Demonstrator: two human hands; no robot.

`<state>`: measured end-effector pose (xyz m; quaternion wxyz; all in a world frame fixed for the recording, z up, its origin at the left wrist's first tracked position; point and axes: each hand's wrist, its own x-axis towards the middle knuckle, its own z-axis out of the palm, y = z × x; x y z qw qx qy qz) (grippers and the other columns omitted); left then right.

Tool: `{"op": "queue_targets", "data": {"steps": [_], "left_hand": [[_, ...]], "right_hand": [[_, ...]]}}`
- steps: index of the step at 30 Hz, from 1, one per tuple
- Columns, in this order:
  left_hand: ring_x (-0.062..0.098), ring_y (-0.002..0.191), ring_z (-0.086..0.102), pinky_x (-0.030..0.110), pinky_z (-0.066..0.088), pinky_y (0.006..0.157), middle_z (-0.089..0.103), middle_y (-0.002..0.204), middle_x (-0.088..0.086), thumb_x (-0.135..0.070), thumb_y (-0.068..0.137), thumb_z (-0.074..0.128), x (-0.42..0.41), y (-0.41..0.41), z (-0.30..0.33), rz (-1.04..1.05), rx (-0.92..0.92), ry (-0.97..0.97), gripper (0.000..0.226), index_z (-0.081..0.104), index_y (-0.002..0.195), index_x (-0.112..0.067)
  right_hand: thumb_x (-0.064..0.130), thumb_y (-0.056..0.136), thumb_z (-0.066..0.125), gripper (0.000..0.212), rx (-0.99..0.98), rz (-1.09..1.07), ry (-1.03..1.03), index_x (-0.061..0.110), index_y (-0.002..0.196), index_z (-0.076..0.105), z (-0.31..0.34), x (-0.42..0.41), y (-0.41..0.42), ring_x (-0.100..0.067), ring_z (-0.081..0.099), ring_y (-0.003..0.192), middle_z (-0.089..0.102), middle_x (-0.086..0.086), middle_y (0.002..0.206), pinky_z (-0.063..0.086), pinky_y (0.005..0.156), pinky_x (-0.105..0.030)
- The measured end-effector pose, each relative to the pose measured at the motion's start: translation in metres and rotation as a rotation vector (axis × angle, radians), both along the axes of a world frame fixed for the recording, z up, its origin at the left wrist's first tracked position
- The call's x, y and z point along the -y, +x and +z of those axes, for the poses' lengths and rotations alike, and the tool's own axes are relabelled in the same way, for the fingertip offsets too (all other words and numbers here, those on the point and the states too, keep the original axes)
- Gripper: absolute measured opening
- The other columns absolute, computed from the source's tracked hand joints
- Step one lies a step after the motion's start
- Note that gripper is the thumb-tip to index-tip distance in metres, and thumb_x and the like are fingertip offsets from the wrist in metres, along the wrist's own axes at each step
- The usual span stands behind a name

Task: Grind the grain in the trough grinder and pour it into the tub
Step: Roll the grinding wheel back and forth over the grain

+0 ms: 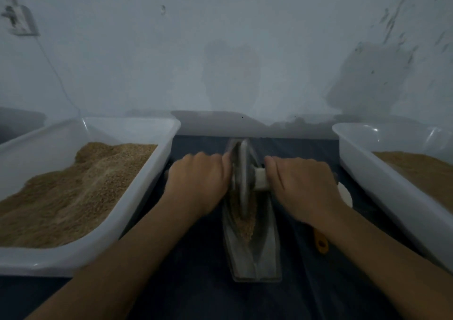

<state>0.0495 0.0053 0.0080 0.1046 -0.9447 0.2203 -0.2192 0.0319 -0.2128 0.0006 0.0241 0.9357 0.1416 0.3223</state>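
We're reaching both forearms straight out in front, palms facing down. Our left hand and right hand are sitting level with each other, knuckles up, fingers curling down round a handle.

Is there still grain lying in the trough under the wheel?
Yes, brown grain lies along the trough beneath the grinding wheel, which the left hand and right hand hold by its axle.
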Motion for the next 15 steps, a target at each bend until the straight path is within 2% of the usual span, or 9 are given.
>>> {"op": "queue_targets", "data": {"steps": [4, 6, 8, 11, 13, 15], "left_hand": [[0.024, 0.06, 0.05, 0.039, 0.047, 0.052, 0.051, 0.081, 0.002, -0.03, 0.105, 0.028, -0.018, -0.033, -0.014, -0.153, 0.08, -0.013, 0.026, 0.05, 0.098, -0.019], [0.027, 0.065, 0.054, 0.036, 0.043, 0.054, 0.054, 0.086, 0.002, -0.029, 0.105, 0.026, -0.013, -0.022, -0.01, -0.09, 0.076, 0.048, 0.024, 0.048, 0.101, -0.018], [0.028, 0.076, 0.059, 0.036, 0.041, 0.06, 0.058, 0.093, 0.001, -0.027, 0.105, 0.034, -0.002, 0.003, -0.007, 0.01, 0.067, 0.049, 0.015, 0.045, 0.103, -0.017], [0.024, 0.074, 0.052, 0.035, 0.038, 0.062, 0.054, 0.085, 0.002, -0.024, 0.105, 0.04, 0.012, 0.048, 0.005, 0.153, 0.052, -0.014, 0.016, 0.047, 0.092, -0.018], [0.022, 0.069, 0.044, 0.035, 0.035, 0.06, 0.046, 0.076, -0.001, -0.023, 0.105, 0.039, 0.02, 0.069, 0.015, 0.182, 0.0, -0.068, 0.023, 0.046, 0.083, -0.019], [0.019, 0.06, 0.039, 0.031, 0.03, 0.053, 0.04, 0.069, -0.003, -0.023, 0.104, 0.037, 0.027, 0.074, 0.019, 0.171, -0.005, -0.05, 0.026, 0.046, 0.08, -0.019]], "right_hand": [[0.042, 0.109, 0.022, 0.044, 0.113, 0.081, -0.011, 0.028, 0.073, 0.043, 0.003, -0.006, -0.036, -0.013, 0.034, 0.042, 0.04, 0.011, 0.057, 0.024, 0.046, -0.03], [0.041, 0.109, 0.018, 0.048, 0.061, 0.043, -0.006, 0.027, 0.07, 0.044, 0.006, -0.002, -0.025, -0.012, 0.032, 0.04, 0.039, 0.011, 0.054, 0.022, 0.044, -0.028], [0.032, 0.104, 0.019, 0.043, 0.041, -0.015, -0.125, 0.022, 0.072, 0.045, 0.007, -0.002, 0.007, -0.015, 0.029, 0.042, 0.038, 0.008, 0.055, 0.021, 0.046, -0.028], [0.027, 0.102, 0.029, 0.026, -0.114, -0.045, -0.232, 0.017, 0.081, 0.04, 0.019, 0.003, 0.075, -0.02, 0.033, 0.054, 0.049, -0.005, 0.071, 0.033, 0.049, -0.034], [0.024, 0.105, 0.041, 0.021, -0.231, -0.044, -0.213, 0.017, 0.085, 0.038, 0.023, 0.009, 0.1, -0.025, 0.045, 0.066, 0.053, -0.009, 0.082, 0.045, 0.056, -0.038], [0.024, 0.104, 0.043, 0.018, -0.268, -0.057, -0.163, 0.016, 0.09, 0.038, 0.017, 0.013, 0.099, -0.028, 0.049, 0.074, 0.053, -0.009, 0.087, 0.047, 0.06, -0.04]]}}
